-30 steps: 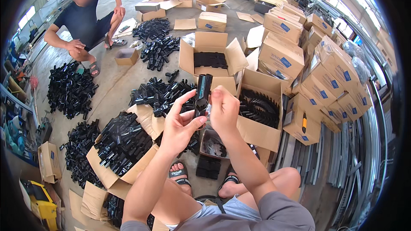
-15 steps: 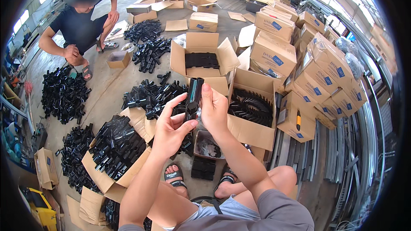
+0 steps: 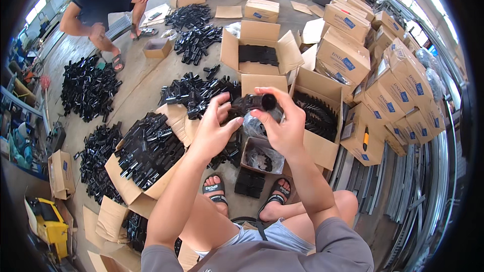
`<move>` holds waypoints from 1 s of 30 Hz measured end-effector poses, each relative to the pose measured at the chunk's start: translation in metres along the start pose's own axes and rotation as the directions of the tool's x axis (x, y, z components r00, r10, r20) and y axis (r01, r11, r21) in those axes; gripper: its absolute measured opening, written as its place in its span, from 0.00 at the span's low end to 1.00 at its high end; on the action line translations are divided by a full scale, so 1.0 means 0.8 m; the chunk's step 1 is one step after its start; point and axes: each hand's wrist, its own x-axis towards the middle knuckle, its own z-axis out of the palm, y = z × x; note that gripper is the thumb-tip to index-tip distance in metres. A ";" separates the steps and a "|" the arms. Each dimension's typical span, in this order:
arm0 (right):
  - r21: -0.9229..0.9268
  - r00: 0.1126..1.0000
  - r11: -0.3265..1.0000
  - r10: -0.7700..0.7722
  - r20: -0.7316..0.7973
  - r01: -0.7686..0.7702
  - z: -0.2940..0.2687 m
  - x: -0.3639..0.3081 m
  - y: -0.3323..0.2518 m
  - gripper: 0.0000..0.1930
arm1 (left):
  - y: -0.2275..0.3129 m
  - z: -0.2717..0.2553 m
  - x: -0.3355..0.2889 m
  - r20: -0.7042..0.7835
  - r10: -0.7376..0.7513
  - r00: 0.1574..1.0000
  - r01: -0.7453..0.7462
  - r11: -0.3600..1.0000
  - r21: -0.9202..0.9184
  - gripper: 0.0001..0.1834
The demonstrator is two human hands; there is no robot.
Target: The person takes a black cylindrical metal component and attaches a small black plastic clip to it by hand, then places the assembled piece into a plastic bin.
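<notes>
A black tubular fitting (image 3: 252,103) with a round open end is in front of me, above the small box. My right hand (image 3: 283,123) grips it near that open end between thumb and fingers. My left hand (image 3: 214,131) is beside its other end, fingers apart and curved; that end is blurred, and I cannot tell whether it touches a finger. Under my hands are a clear plastic bag (image 3: 256,126) and a small box (image 3: 262,155) with dark pieces in it. A stack of black parts (image 3: 249,183) stands between my feet.
Piles of black fittings (image 3: 89,88) lie on the floor to my left, with an open carton (image 3: 148,151) full of them. Open cartons (image 3: 317,78) of black parts stand ahead and right. Stacked cartons (image 3: 403,90) and metal profiles (image 3: 403,191) fill the right. Another person (image 3: 96,5) crouches far left.
The fitting has turned from upright to lying across, its round end now to the right. My left hand has opened away from it. The view has shifted, and the other person leans further forward.
</notes>
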 end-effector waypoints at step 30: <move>0.598 0.781 0.536 0.563 0.272 -0.595 -0.026 -0.024 0.033 0.20 | -0.004 -0.003 -0.010 0.528 -0.305 0.793 0.423 0.898 -0.117 0.26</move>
